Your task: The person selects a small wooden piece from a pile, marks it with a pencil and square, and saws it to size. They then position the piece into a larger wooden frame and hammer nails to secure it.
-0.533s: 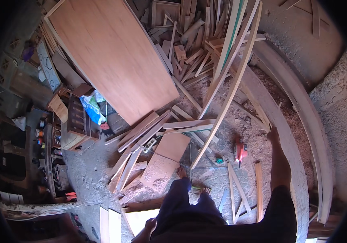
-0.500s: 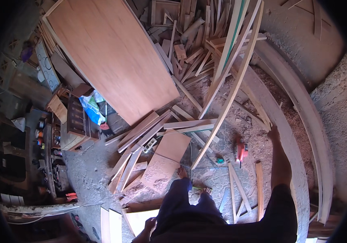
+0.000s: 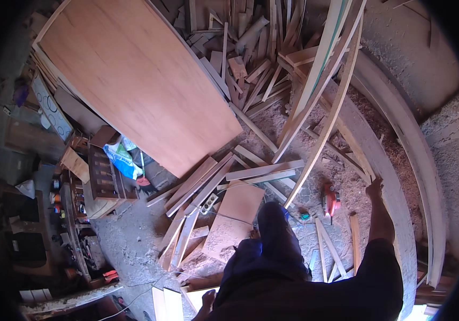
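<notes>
At the right, my right hand (image 3: 374, 188) has its fingers curled over the inner edge of a long, thick wooden beam (image 3: 387, 184), which looks bowed in this view. The arm reaches forward and slightly down to it. My left hand (image 3: 207, 299) hangs low by my left side, loosely closed, and nothing shows in it. Pale boards (image 3: 173, 305) lie just left of that hand. Below me are my dark-clothed legs, one knee raised in front.
A large wooden panel (image 3: 144, 85) lies at the upper left. Long strips (image 3: 328, 120) lean over scrap wood (image 3: 245, 69). A red power tool (image 3: 330, 200) and a small green item (image 3: 305, 216) rest on the dusty floor. A socket strip (image 3: 208, 204) with a cord lies among the boards.
One leg has lifted and swung forward, its knee now covering part of the floor. The view has shifted slightly. My right hand stays at the beam's edge; my left hangs low.
</notes>
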The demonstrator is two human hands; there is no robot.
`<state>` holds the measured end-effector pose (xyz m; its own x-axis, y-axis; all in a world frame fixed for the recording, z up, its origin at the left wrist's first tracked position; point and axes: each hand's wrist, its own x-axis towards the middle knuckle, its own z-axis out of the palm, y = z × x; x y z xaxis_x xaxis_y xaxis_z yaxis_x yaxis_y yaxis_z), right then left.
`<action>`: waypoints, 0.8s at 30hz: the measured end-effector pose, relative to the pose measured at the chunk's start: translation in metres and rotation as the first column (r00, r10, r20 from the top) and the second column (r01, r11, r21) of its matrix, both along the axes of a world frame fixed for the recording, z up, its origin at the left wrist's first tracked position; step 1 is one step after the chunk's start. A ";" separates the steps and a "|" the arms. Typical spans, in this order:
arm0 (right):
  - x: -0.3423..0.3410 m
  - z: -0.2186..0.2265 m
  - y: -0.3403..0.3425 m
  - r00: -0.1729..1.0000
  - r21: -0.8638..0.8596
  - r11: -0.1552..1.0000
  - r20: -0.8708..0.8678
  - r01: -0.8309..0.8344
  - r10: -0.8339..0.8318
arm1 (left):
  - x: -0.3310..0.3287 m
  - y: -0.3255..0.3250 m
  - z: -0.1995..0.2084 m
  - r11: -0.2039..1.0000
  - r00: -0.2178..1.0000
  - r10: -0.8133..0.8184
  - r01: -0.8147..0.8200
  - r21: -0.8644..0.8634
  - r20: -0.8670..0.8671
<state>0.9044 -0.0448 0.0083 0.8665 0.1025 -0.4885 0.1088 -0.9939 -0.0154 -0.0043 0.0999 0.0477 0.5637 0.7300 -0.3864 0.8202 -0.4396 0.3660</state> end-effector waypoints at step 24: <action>0.028 0.072 0.015 0.868 -0.412 0.895 -0.368 0.170 -0.334 | 0.448 0.515 -0.073 0.345 0.557 0.829 -0.581 -0.737 -0.052</action>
<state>0.9323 -0.0298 0.0799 0.5416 -0.3420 -0.7680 -0.0813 -0.9305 0.3571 0.4433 0.6152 -0.0257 0.1189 0.5489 -0.8274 0.4957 0.6892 0.5284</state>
